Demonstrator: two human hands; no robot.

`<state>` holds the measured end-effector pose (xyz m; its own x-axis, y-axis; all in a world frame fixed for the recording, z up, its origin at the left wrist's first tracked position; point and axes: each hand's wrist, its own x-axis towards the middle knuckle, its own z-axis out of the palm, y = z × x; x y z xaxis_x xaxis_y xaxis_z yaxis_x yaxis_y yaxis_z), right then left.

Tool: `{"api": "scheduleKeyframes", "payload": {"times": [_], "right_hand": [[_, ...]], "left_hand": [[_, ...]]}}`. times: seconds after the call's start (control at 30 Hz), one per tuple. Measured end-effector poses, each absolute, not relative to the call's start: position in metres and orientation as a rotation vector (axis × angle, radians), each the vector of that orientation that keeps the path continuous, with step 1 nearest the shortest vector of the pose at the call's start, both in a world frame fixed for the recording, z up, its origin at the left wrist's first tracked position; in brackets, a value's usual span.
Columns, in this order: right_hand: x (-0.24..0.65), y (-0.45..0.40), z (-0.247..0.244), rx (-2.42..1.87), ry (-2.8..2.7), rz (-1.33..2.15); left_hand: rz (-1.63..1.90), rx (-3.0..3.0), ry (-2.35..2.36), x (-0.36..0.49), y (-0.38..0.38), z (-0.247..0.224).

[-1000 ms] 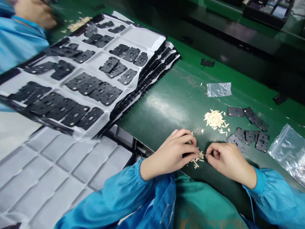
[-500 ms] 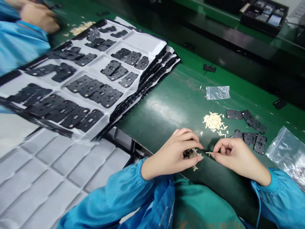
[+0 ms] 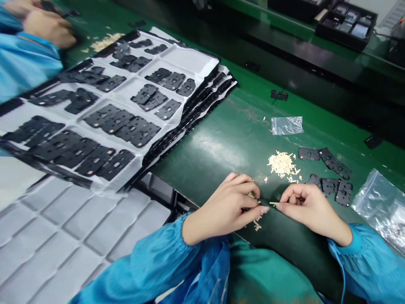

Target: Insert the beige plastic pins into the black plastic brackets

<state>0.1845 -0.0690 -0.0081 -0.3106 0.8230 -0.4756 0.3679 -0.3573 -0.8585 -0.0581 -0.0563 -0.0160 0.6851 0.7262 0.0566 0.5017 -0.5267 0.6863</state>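
My right hand (image 3: 302, 207) pinches a small cream-coloured strip (image 3: 274, 204) between thumb and forefinger, its free end pointing left. Close by on the left, my left hand (image 3: 229, 204) is curled, with the forefinger bent in towards the thumb. Whatever its fingertips grip is too small to make out. Small cream pieces (image 3: 257, 227) lie beneath and beside that hand, partly hidden by it. A larger heap of cream strips (image 3: 281, 164) sits on the green tabletop just beyond both hands. Several flat black plastic parts (image 3: 330, 185) lie behind my right hand.
At left, stacked trays (image 3: 177, 55) hold many black parts in compartments. Below them is another white compartmented tray (image 3: 79, 228). Clear plastic bags (image 3: 287, 126) lie beyond the heap and at far right. A co-worker's hands (image 3: 50, 27) are at top left. A black box (image 3: 346, 25) stands behind.
My left forefinger has curled back towards the thumb, and its hand has shifted slightly left. The right hand still holds the strip, slightly further left. The view has shifted a little.
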Motion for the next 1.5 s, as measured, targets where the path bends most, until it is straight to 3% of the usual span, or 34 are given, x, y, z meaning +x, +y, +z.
{"api": "scheduleKeyframes", "payload": {"times": [0.43, 0.9, 1.5], "right_hand": [[0.187, -0.069, 0.003, -1.487, -1.456, 1.613], [0.19, -0.069, 0.006, -1.491, -1.48, 1.45], [0.192, -0.07, 0.009, -1.513, -1.952, 0.884]], "left_hand": [[0.701, 1.768, 0.761, -0.037, -0.04, -0.002], [0.79, 1.905, 0.885, -0.024, -0.032, 0.002], [0.773, 2.309, 0.862, -0.013, -0.028, 0.006]]}}
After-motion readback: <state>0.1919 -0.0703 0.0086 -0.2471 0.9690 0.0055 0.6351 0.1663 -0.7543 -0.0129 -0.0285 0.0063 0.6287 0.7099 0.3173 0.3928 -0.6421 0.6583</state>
